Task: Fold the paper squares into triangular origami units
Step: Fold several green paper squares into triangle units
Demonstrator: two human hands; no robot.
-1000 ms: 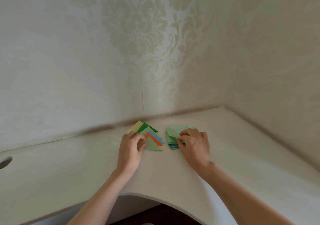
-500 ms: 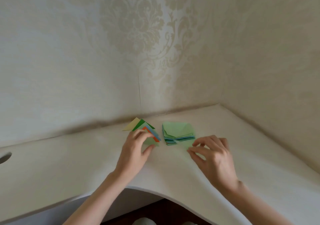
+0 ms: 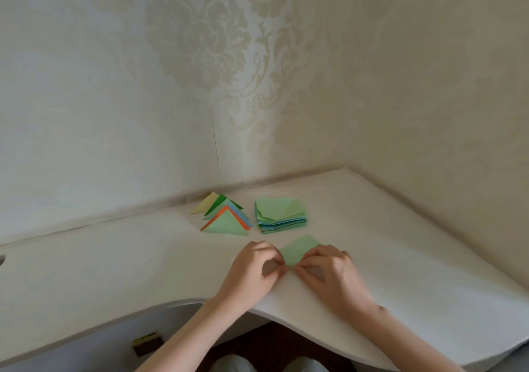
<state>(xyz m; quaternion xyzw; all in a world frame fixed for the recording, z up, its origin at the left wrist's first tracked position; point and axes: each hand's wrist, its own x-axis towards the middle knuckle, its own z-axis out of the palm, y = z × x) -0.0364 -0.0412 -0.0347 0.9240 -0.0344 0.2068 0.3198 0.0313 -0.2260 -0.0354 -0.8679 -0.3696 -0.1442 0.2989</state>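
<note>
A single light green paper square point(image 3: 297, 250) lies on the white desk point(image 3: 114, 257) close to its front edge. My left hand point(image 3: 253, 271) pinches the sheet's near left corner, and my right hand point(image 3: 329, 274) pinches its near right side. The sheet's near part is hidden under my fingers. Behind it stands a stack of green and blue paper squares point(image 3: 280, 215). To the left of that stack lies a fanned pile of folded triangles point(image 3: 224, 217) in green, orange, blue and pale yellow.
The desk sits in a corner with patterned walls point(image 3: 200, 85) behind and to the right. Its front edge curves inward near my body. A round hole point(image 3: 1, 258) shows at the desk's far left. A small dark object point(image 3: 147, 343) lies below the desk.
My right hand drew one green sheet off the stack toward me. My left hand left the triangle pile and came over to the sheet. Both hands now pinch it.
</note>
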